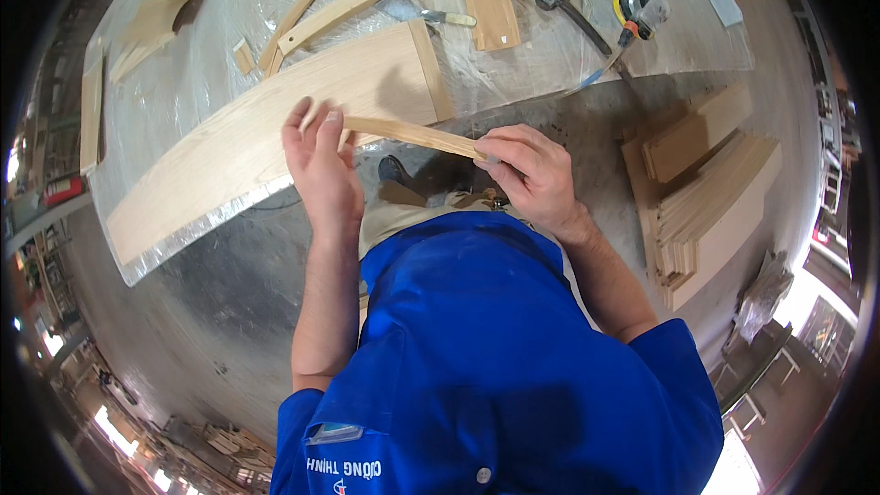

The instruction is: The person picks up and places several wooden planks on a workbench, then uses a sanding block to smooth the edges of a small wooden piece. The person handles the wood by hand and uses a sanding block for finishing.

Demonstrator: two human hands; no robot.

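Note:
A thin, narrow wooden strip (pixel 417 135) is stretched between my two hands, above the floor at the near edge of the wrapped table. My right hand (pixel 536 172) pinches its right end between thumb and fingers. At the other end, my left hand (pixel 323 160) has the strip between its fingers, which are slightly smeared by motion; the tip there is hidden. Just beyond my left hand lies a long, pale, curved-edged wooden panel (pixel 266 133), with a darker wooden strip (pixel 429 69) across its right end.
Plastic sheeting (pixel 211 64) covers the table. On it are a hammer (pixel 576 14), a round yellow-black sander (pixel 642 11), a brush-like handled tool (pixel 445 17), a drilled wooden rail (pixel 357 3) and a short board (pixel 489 0). Stacked boards (pixel 710 202) stand to my right.

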